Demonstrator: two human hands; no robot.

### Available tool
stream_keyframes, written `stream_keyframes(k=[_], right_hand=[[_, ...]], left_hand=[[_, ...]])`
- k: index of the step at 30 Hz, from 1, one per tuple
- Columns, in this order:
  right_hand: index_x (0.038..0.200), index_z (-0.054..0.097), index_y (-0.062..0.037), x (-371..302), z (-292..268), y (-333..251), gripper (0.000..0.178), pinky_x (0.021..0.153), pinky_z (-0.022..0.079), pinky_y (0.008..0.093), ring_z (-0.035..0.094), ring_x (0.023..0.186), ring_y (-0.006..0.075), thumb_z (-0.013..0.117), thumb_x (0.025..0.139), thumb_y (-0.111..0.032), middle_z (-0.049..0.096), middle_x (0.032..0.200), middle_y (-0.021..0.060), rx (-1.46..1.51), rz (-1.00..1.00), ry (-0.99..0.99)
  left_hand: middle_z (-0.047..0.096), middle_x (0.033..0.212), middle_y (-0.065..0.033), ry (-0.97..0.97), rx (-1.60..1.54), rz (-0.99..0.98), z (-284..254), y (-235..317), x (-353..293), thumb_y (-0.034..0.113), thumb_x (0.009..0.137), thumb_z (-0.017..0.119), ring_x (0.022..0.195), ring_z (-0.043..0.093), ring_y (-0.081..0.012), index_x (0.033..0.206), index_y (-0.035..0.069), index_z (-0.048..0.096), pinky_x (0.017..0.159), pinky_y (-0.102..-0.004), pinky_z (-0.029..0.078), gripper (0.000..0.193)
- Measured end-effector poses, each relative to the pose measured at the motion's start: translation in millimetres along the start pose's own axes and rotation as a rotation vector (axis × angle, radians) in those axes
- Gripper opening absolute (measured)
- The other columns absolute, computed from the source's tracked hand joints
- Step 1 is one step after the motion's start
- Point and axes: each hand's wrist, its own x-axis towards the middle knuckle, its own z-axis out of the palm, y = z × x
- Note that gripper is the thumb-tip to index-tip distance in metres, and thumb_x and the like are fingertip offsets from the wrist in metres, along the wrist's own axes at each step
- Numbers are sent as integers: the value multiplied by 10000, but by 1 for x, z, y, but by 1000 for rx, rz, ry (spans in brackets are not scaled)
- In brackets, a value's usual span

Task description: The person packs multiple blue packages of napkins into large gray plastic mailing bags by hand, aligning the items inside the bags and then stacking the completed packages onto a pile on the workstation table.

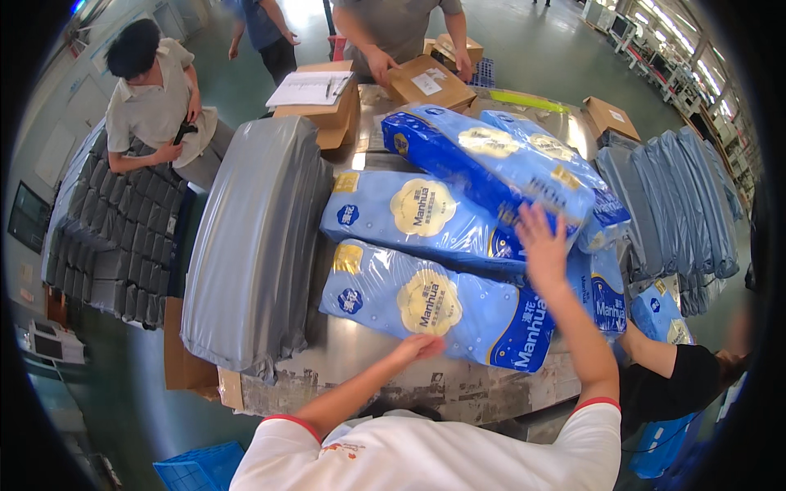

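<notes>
Two hands (542, 245), glossy oblong packs (438, 304), wrinkled bags (250, 245)

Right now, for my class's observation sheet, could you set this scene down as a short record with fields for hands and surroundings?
Left hand: fingers together, at the near edge of the nearest blue plastic-wrapped pack
Right hand: fingers spread, at the near end of the slanted blue pack; contact unclear
Left side: large gray plastic-wrapped bundle
Right side: several gray plastic-wrapped bundles
Far side: co-worker, both hands at a cardboard box; clipboard with papers
</notes>
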Motion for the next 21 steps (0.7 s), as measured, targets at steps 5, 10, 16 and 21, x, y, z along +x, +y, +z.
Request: stream_keyframes(k=[5, 10, 16, 21], right_hand=[[979, 588, -102, 28, -5, 21, 332, 1002, 104, 502, 193, 1256, 222, 622, 654, -167, 326, 1308, 61, 273, -47, 25], [639, 562, -52, 3, 34, -71, 254, 583, 427, 377, 553, 662, 270, 538, 728, -289, 560, 659, 103, 677, 47, -149], [1087, 550, -91, 1, 103, -106, 697, 786, 430, 349, 551, 924, 308, 362, 726, -656, 562, 1020, 179, 957, 183, -824], [1127, 513, -98, -13, 62, -123, 735, 823, 407, 354, 496, 1010, 320, 530, 626, -635, 521, 1080, 203, 984, 92, -787]], left_hand=[[505, 1122, -133, 179, -289, -217, -74, -62, -26, 311, 869, 386, 1029, 496, -241, 1087, -2, 469, 901, -340, 374, 390], [455, 1170, -152, 214, -880, -193, -107, -62, 18, 340, 850, 352, 1099, 425, -260, 1135, 34, 428, 911, -409, 352, 425], [405, 1235, -110, -29, -1029, -15, -52, -10, 39, 393, 845, 349, 1143, 370, -256, 1186, 87, 404, 939, -447, 313, 461], [400, 1247, -83, -242, -876, 159, -35, 0, 17, 399, 853, 343, 1125, 391, -251, 1198, 99, 403, 936, -450, 319, 461]])
